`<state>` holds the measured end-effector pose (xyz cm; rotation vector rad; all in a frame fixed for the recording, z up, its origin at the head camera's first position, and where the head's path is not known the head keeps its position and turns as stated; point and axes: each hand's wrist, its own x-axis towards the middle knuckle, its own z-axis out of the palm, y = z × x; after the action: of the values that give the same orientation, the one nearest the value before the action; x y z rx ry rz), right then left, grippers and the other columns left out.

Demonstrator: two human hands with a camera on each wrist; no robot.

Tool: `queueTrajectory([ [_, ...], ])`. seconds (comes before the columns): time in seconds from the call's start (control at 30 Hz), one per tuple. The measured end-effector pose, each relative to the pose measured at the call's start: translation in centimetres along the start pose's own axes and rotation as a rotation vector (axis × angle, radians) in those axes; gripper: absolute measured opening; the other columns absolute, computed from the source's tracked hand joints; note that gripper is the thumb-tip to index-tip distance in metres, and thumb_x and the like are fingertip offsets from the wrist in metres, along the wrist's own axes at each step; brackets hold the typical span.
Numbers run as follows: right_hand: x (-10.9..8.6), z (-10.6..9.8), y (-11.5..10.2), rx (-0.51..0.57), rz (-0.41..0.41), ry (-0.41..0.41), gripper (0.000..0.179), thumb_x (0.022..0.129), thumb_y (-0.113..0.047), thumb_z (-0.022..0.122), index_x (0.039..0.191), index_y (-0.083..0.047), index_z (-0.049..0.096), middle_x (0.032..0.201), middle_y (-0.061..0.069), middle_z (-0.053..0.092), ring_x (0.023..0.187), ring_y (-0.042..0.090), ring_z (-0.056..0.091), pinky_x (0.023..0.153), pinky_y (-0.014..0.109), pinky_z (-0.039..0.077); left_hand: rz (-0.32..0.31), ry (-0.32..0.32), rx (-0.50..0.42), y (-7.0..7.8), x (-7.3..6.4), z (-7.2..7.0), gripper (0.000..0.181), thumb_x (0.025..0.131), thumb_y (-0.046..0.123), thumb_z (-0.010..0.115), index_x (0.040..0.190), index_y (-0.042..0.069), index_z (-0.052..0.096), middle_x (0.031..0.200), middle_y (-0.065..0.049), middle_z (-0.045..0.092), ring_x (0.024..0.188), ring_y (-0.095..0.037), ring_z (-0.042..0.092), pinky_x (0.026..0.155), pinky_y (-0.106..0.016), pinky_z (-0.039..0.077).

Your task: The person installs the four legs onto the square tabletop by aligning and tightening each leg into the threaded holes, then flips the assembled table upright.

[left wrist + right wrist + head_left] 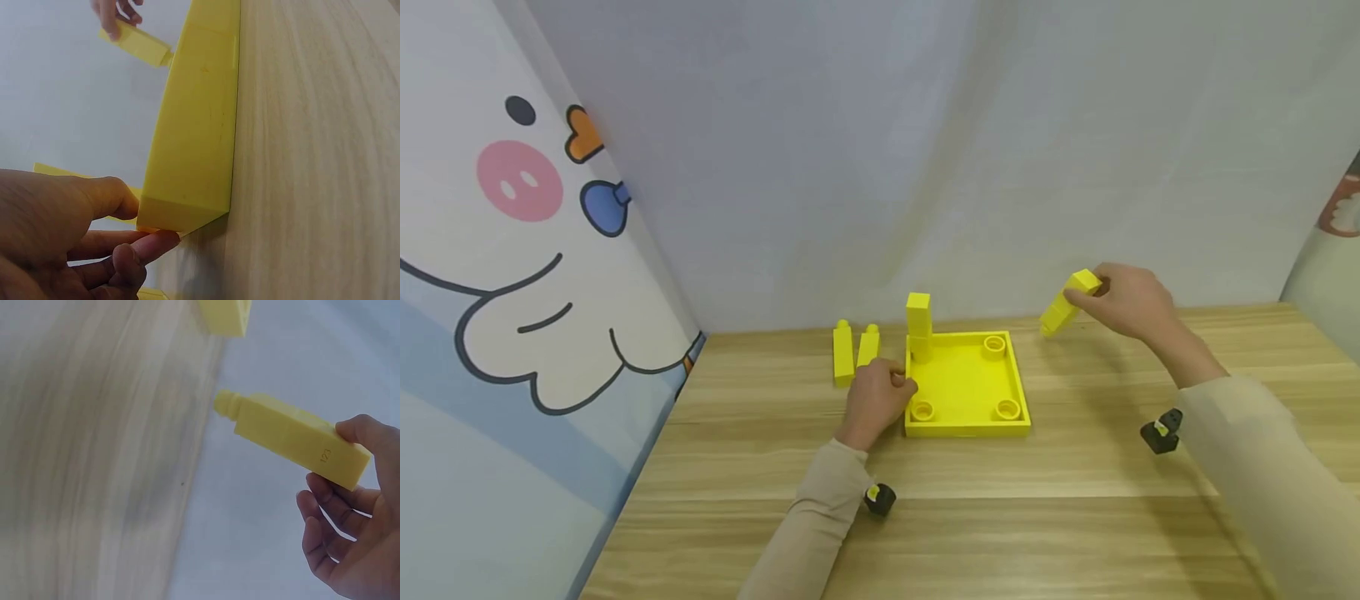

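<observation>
A yellow square tray [967, 431] lies on the wooden table with its rim up and round sockets in its corners. My left hand [876, 400] pinches the tray's left wall near the front corner, thumb inside and fingers outside. One yellow square leg [919, 312] stands upright at the back left corner. Above the table's back edge, right of the tray, my right hand [1131, 300] holds another yellow leg [294, 437] by its plain end between thumb and fingers. That leg is tilted, its round peg [226, 404] pointing down and toward the tray.
Two more yellow legs, one farther left [843, 354] and one [868, 343] partly behind my left hand, lie left of the tray. A pale cloth wall [820, 208] rises behind the table. Small black devices [1161, 432] sit by both wrists.
</observation>
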<state>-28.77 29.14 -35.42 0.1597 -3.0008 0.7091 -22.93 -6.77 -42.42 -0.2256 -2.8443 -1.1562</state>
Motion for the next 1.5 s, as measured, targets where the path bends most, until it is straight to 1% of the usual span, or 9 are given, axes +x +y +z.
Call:
queueTrajectory([
  [0.2, 0.8, 0.0, -2.3, 0.013, -0.032, 0.005, 0.05, 0.097, -0.053, 0.059, 0.108, -0.005, 0.066, 0.114, 0.025, 0.07, 0.088, 0.033, 0.066, 0.058, 0.032, 0.045, 0.016, -0.006, 0.045, 0.1, -0.1, -0.5, 0.037, 0.087, 0.008, 0.065, 0.061, 0.015, 0.039, 0.057, 0.004, 0.029, 0.055, -0.011, 0.025, 0.053, -0.026, 0.019],
  [0.37, 1.1, 0.0, -3.9, 0.025, -0.062, -0.023, 0.051, 0.097, -0.053, 0.06, 0.111, -0.004, 0.068, 0.114, 0.024, 0.07, 0.092, 0.034, 0.067, 0.06, 0.034, 0.048, -0.001, -0.024, 0.078, 0.2, 0.0, -0.5, 0.027, 0.088, 0.011, 0.068, 0.066, 0.012, 0.052, 0.064, 0.0, 0.044, 0.059, -0.013, 0.034, 0.055, -0.026, 0.025],
  [0.47, 1.1, 0.1, -4.7, 0.023, -0.079, -0.037, 0.049, 0.097, -0.051, 0.061, 0.111, -0.005, 0.069, 0.113, 0.023, 0.071, 0.091, 0.032, 0.067, 0.061, 0.034, 0.049, 0.002, -0.032, 0.089, 0.2, -0.1, -0.5, 0.023, 0.087, 0.012, 0.069, 0.067, 0.01, 0.057, 0.066, -0.001, 0.049, 0.059, -0.013, 0.036, 0.055, -0.026, 0.027],
  [0.57, 1.1, 0.3, -5.3, 0.014, -0.094, -0.045, 0.043, 0.097, -0.049, 0.061, 0.107, -0.007, 0.07, 0.107, 0.019, 0.073, 0.081, 0.028, 0.064, 0.058, 0.033, 0.047, 0.013, -0.033, 0.095, 0.3, -0.1, -0.6, 0.024, 0.087, 0.012, 0.069, 0.066, 0.01, 0.056, 0.063, 0.0, 0.047, 0.058, -0.013, 0.036, 0.054, -0.025, 0.027],
  [0.73, 1.2, 0.7, -6.1, 0.001, -0.132, -0.06, 0.037, 0.097, -0.046, 0.06, 0.092, -0.01, 0.065, 0.082, 0.01, 0.064, 0.065, 0.021, 0.051, 0.053, 0.031, 0.039, 0.021, -0.031, 0.108, 0.2, -0.3, -0.6, 0.026, 0.086, 0.01, 0.068, 0.065, 0.01, 0.053, 0.06, 0.002, 0.038, 0.057, -0.012, 0.034, 0.053, -0.025, 0.025],
  [0.83, 1.2, 0.8, -6.6, -0.006, -0.155, -0.07, 0.037, 0.097, -0.045, 0.06, 0.084, -0.011, 0.058, 0.072, 0.005, 0.056, 0.061, 0.019, 0.046, 0.052, 0.03, 0.036, 0.025, -0.029, 0.111, 0.2, -0.3, -0.7, 0.029, 0.086, 0.008, 0.068, 0.063, 0.011, 0.05, 0.059, 0.002, 0.034, 0.056, -0.012, 0.031, 0.053, -0.026, 0.023],
  [0.97, 1.3, 0.9, -7.3, -0.031, -0.182, -0.088, 0.037, 0.097, -0.044, 0.062, 0.08, -0.012, 0.052, 0.07, 0.004, 0.053, 0.06, 0.019, 0.046, 0.052, 0.03, 0.035, 0.03, -0.031, 0.109, 0.1, -0.2, -0.7, 0.029, 0.086, 0.008, 0.068, 0.063, 0.011, 0.05, 0.059, 0.002, 0.034, 0.056, -0.012, 0.031, 0.053, -0.026, 0.023],
  [1.2, 1.4, 1.3, -8.2, -0.078, -0.219, -0.129, 0.036, 0.096, -0.041, 0.064, 0.079, -0.012, 0.05, 0.072, 0.005, 0.056, 0.063, 0.018, 0.047, 0.055, 0.03, 0.035, 0.026, -0.037, 0.135, -0.1, 0.1, -0.5, 0.016, 0.086, 0.011, 0.071, 0.071, 0.008, 0.064, 0.064, 0.001, 0.048, 0.06, -0.013, 0.041, 0.053, -0.024, 0.03],
  [1.5, 1.8, 2.4, -9.1, -0.147, -0.235, -0.134, 0.037, 0.092, -0.041, 0.064, 0.075, -0.012, 0.048, 0.064, 0.0, 0.043, 0.058, 0.015, 0.038, 0.053, 0.028, 0.029, 0.014, -0.022, 0.148, -0.1, -0.1, -0.5, 0.007, 0.085, 0.013, 0.071, 0.084, 0.008, 0.075, 0.085, -0.008, 0.073, 0.067, -0.015, 0.051, 0.058, -0.026, 0.041],
])
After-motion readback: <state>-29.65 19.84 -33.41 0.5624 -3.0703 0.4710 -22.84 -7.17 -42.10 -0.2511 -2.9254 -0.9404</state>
